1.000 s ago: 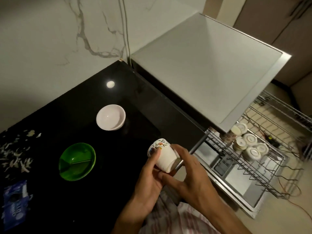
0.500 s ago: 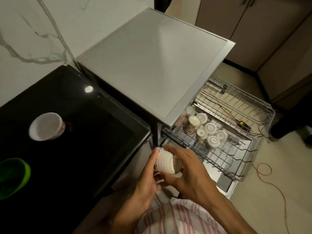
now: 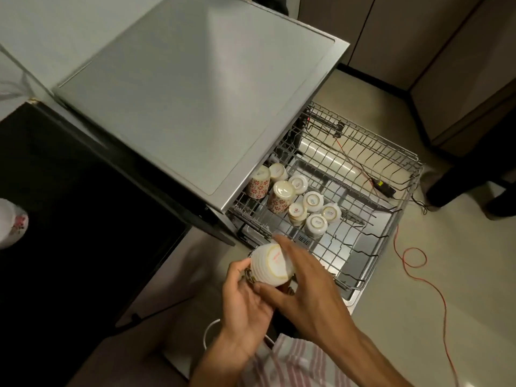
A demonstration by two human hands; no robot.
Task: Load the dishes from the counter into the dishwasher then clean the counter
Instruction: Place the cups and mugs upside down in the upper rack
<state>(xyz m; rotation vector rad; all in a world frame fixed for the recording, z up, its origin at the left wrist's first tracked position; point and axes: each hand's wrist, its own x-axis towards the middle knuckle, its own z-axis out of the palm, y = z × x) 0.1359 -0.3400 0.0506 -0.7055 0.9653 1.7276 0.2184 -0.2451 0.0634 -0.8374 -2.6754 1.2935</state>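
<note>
I hold a white ribbed cup (image 3: 272,265) with a floral rim upside down, its base facing up. My left hand (image 3: 245,300) grips it from the left and below, and my right hand (image 3: 304,286) wraps it from the right. The cup hovers just in front of the pulled-out wire rack (image 3: 363,219) of the silver dishwasher (image 3: 201,88). Several upturned cups (image 3: 296,199) stand in the rack's near left corner, two of them with red flower patterns. A white floral bowl (image 3: 11,222) sits on the black counter (image 3: 83,205) at the far left edge.
An orange cable (image 3: 416,263) and a black cable with a small black box (image 3: 386,188) lie across the rack and the beige floor on the right. Dark cabinet fronts (image 3: 418,37) stand at the back right. A striped cloth (image 3: 296,364) hangs below my arms.
My view has swung right from the counter to the dishwasher. The cup has been turned base-up in both hands and carried toward the rack. The green bowl has left the view.
</note>
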